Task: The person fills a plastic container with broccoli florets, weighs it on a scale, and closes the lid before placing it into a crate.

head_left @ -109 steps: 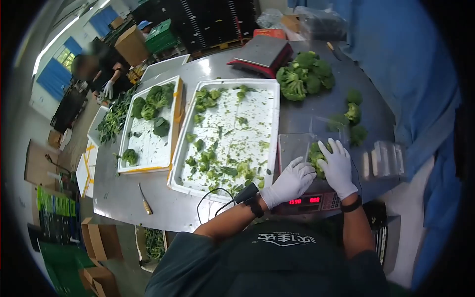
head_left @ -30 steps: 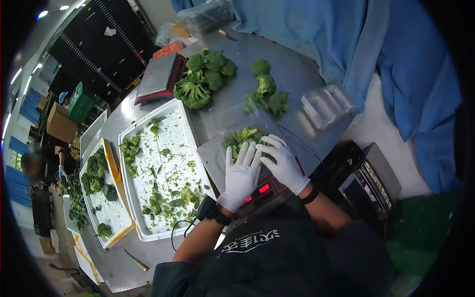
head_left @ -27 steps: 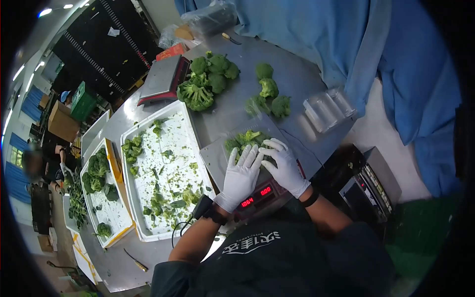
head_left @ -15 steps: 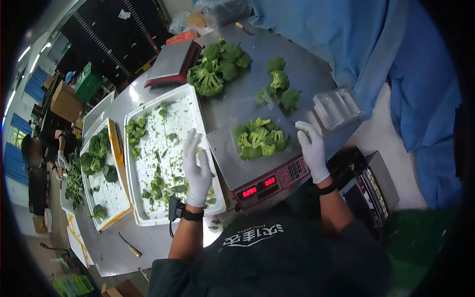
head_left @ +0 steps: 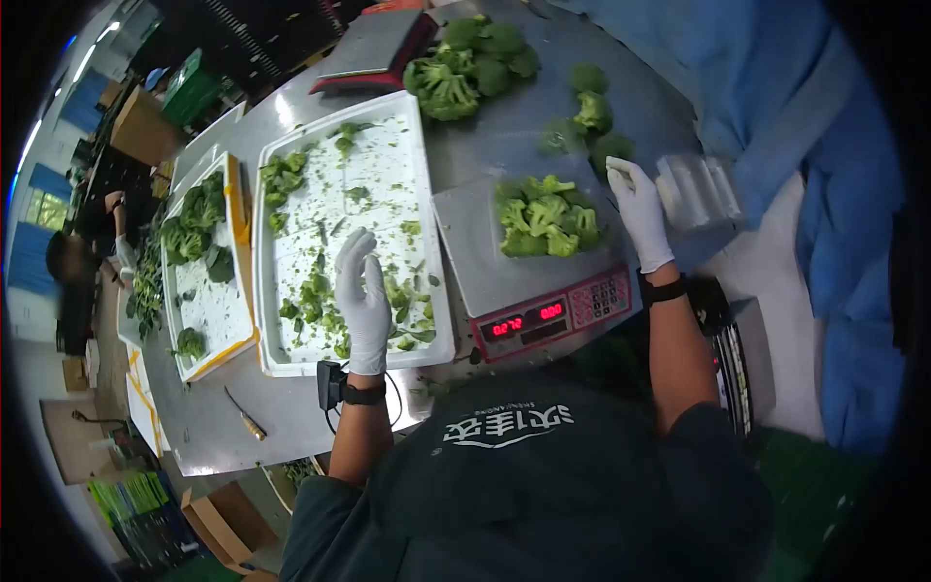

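Note:
My left hand [head_left: 363,308], in a white glove, hovers over the near right part of a white foam tray [head_left: 268,330] strewn with broccoli scraps. Its fingers are loosely extended and nothing is in them. On the right, my gloved right hand [head_left: 640,215] is raised with bent fingers apart, seemingly holding nothing. Beside it, cut broccoli florets [head_left: 548,215] fill a clear plastic box whose lid stands open behind. That box rests on the plate of a red digital scale [head_left: 551,312], with lit digits reading about 0.272 and 0.00.
Broccoli heads [head_left: 465,73] and loose florets [head_left: 592,113] lie at the back. Clear empty boxes [head_left: 700,192] stand at the right. A second scale [head_left: 373,50], another broccoli tray [head_left: 199,306] and a knife [head_left: 245,414] are on the metal table. A co-worker [head_left: 97,218] stands far left.
The view has shifted, so the table appears higher. My right hand has moved up beside the box's far right side, and my left hand further left over the tray. The scale digits fell from about 0.280.

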Tool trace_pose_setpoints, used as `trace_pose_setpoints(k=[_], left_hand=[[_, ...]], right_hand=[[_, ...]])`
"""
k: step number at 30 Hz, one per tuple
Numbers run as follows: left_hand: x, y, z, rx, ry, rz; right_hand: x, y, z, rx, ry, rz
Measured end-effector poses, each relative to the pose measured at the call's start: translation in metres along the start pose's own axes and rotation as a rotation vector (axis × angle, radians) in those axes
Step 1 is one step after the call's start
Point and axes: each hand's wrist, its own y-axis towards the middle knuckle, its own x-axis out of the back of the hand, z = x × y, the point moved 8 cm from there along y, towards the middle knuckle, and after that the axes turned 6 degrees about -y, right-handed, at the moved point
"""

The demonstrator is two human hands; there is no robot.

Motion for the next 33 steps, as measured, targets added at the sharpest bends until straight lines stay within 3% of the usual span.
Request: trace_pose_setpoints(k=[3,4,5,7,9,11,14,18,20,21,23,25,28,31,33], left_hand=[[0.022,-0.004,0.021,0.053,0.18,-0.015],[0.026,-0.006,0.029,0.153,0.217,0.009],[0.031,-0.011,0.039,0.11,0.269,0.039],[0.044,-0.019,0.062,0.285,0.311,0.059],[0.065,-0.016,0.078,0.331,0.444,0.036],[0.098,-0.005,0.105,0.195,0.509,-0.082],[0.15,0.024,0.151,0.303,0.614,-0.18],[0.192,0.053,0.173,0.356,0.782,-0.017],[0.194,0.053,0.171,0.659,0.731,0.193],[0.191,0.052,0.167,0.662,0.73,0.197],[0.158,0.035,0.165,0.599,0.707,0.424],[0.135,0.028,0.153,0.409,0.834,0.409],[0.119,0.021,0.155,0.296,1.011,0.415],[0.122,0.032,0.146,0.253,0.976,0.246],[0.139,0.042,0.145,0.347,0.48,-0.11]], right_hand=[[-0.017,0.031,-0.015,0.043,-0.073,0.038],[-0.022,0.039,-0.019,0.037,-0.103,0.057],[-0.027,0.043,-0.024,-0.009,-0.055,0.086],[-0.032,0.051,-0.027,-0.01,-0.127,0.107],[-0.039,0.055,-0.032,-0.029,-0.17,0.15],[-0.04,0.057,-0.042,-0.039,-0.193,0.168],[-0.042,0.052,-0.031,-0.06,-0.244,0.174],[-0.03,0.052,-0.032,-0.11,-0.207,0.15],[-0.023,0.048,-0.032,-0.137,-0.121,0.108],[-0.022,0.047,-0.031,-0.14,-0.124,0.11],[-0.016,0.043,-0.037,-0.205,-0.107,0.09],[-0.015,0.039,-0.035,-0.199,-0.09,0.08],[-0.013,0.036,-0.027,-0.183,-0.19,0.081],[-0.013,0.038,-0.03,-0.179,-0.21,0.079],[-0.008,0.037,-0.03,-0.151,-0.182,0.059]])
